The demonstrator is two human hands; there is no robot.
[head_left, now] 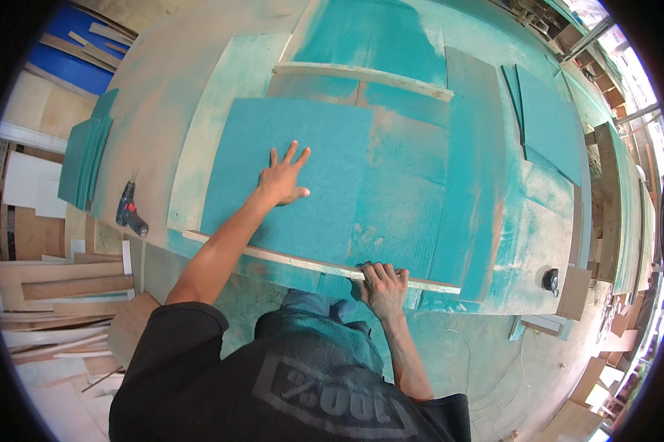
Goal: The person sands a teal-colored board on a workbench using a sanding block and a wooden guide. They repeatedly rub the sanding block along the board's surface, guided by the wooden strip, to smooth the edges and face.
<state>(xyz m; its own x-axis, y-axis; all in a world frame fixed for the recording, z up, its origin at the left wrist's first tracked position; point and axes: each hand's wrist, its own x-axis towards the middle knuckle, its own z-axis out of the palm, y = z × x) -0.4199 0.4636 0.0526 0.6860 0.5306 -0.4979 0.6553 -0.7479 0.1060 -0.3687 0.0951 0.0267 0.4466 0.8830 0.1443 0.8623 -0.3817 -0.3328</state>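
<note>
A teal square panel [310, 147] lies flat on the teal-stained worktable in front of me. My left hand [282, 181] rests palm down on it, fingers spread apart, holding nothing. Along the table's near side runs a long pale wooden strip [302, 261], close to the panel's near edge. My right hand [384, 287] is closed over this strip, right of the panel, with its fingers bent across the top. A small dark patch shows beside those fingers; I cannot make out what it is. The underside of the right hand's grip is hidden.
A second wooden strip [361, 77] lies beyond the panel. On the left are a cordless drill [131, 211] and stacked teal boards [86, 158]. More teal boards [549, 118] lie at the right, with a small black tool [550, 280] near the right corner. Wood offcuts [74, 287] fill the lower left.
</note>
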